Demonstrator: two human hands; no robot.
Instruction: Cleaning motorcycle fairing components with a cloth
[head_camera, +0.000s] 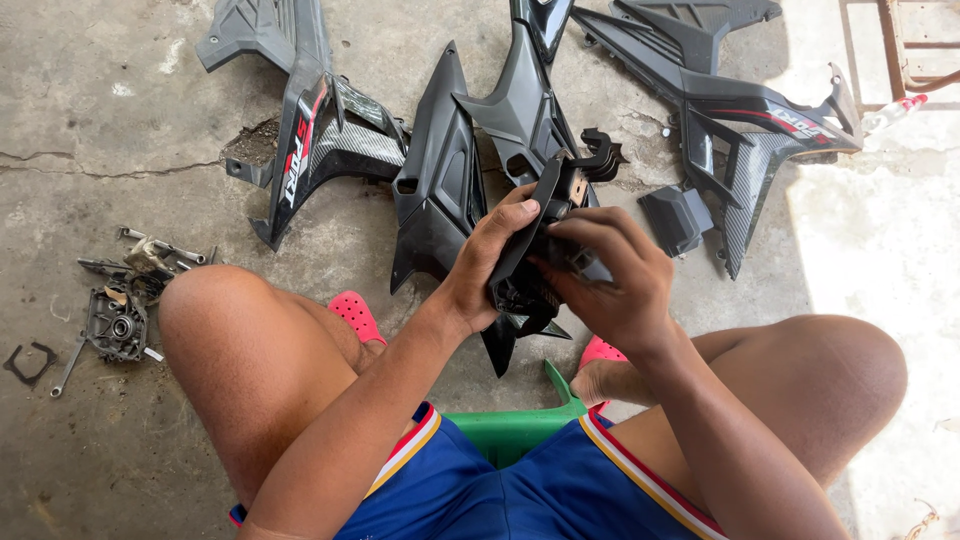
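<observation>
I sit on a low green stool (520, 425) over a concrete floor. Both hands hold one black plastic motorcycle part (545, 215) in front of my knees. My left hand (490, 262) grips its left edge, thumb on top. My right hand (610, 275) wraps over its right side, fingers curled onto the face. A small brown tab and black bracket (597, 158) show at the part's upper end. The lower tip of the part points down between my feet.
Several black fairing panels lie ahead: one with red and white graphics (310, 150) at left, a dark one (450, 170) in the middle, another (750, 130) at right. A metal engine piece with wrenches (120, 310) lies at left. Pink sandals (355, 315) are on my feet.
</observation>
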